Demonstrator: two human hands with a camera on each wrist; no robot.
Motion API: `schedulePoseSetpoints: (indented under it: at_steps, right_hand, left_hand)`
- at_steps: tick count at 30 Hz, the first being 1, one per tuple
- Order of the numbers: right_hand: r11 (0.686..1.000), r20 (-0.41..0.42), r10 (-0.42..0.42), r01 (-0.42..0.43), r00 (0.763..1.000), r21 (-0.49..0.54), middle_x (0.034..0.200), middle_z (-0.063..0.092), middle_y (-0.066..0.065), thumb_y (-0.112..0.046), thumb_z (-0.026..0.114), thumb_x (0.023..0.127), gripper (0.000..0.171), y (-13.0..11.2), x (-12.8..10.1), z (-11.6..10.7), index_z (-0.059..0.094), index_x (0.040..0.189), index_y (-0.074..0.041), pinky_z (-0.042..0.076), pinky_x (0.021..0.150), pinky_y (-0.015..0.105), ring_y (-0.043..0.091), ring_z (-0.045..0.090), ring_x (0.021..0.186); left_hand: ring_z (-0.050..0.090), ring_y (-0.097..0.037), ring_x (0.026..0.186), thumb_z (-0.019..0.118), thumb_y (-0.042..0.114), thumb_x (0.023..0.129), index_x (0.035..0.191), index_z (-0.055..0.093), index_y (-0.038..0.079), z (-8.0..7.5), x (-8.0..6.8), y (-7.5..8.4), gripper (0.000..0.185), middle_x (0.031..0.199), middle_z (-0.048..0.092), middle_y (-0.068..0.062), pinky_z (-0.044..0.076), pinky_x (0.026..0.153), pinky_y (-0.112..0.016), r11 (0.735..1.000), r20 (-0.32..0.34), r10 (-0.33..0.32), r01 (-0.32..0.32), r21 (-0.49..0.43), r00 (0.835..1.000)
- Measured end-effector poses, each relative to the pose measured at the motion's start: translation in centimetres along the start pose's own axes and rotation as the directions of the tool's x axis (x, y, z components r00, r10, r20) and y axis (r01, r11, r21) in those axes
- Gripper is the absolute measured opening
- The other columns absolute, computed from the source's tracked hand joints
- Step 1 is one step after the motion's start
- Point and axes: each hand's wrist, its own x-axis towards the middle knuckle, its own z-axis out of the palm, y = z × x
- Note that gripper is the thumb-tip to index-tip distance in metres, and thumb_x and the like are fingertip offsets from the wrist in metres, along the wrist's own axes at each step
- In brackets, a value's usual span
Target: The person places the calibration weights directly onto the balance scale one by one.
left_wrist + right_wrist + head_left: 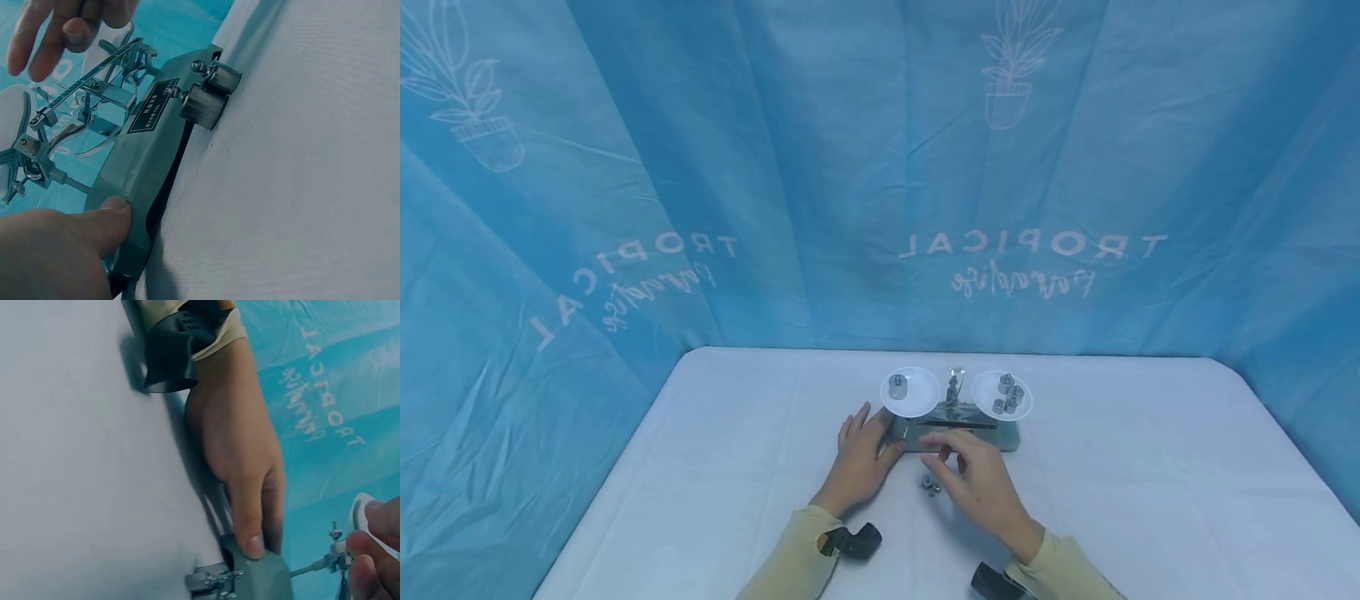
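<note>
White-clothed table (1150,467) before blue printed backdrop (775,167); relaxed left hand (859,457) steadying balance scale (955,433), right hand (981,483) loosely curled, empty.

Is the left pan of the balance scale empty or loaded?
Loaded. In the head view the left pan carries one cylindrical weight; the right pan holds several smaller weights.

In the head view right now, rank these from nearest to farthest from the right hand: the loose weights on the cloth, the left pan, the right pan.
From the right hand:
1. loose weights, on the cloth beside its fingers.
2 and 3. left pan and right pan, behind it to either side; too close to call.
</note>
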Motion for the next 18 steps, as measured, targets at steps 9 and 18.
schedulePoseSetpoints:
  at_steps: [9,18]
  right_hand:
    - [0.998,0.022,0.058,-0.059,0.998,0.024,0.1,0.071,-0.015,-0.011,0.077,0.089,0.02,1.1,-0.3,0.5,0.075,0.109,-0.014,0.05,0.062,0.021,0.002,0.057,0.079]
    - [0.993,0.034,0.095,-0.097,0.995,0.073,0.097,0.071,-0.011,-0.012,0.077,0.09,0.019,2.2,-0.4,0.7,0.075,0.108,-0.014,0.051,0.064,0.021,0.004,0.058,0.079]
  left_hand:
    - [0.023,-0.043,0.149,0.056,0.033,0.102,0.153,0.042,0.006,0.1,-0.1,-0.1,0.059,0.155,0.045,-0.012,0.011,0.119,-0.067,1.0,-0.006,-0.004,0.004,-0.003,1.0]
    - [0.023,-0.043,0.149,0.057,0.032,0.102,0.152,0.042,0.006,0.0,-0.1,-0.1,0.059,0.154,0.045,-0.013,0.011,0.119,-0.067,1.0,-0.007,-0.001,0.001,-0.009,1.0]
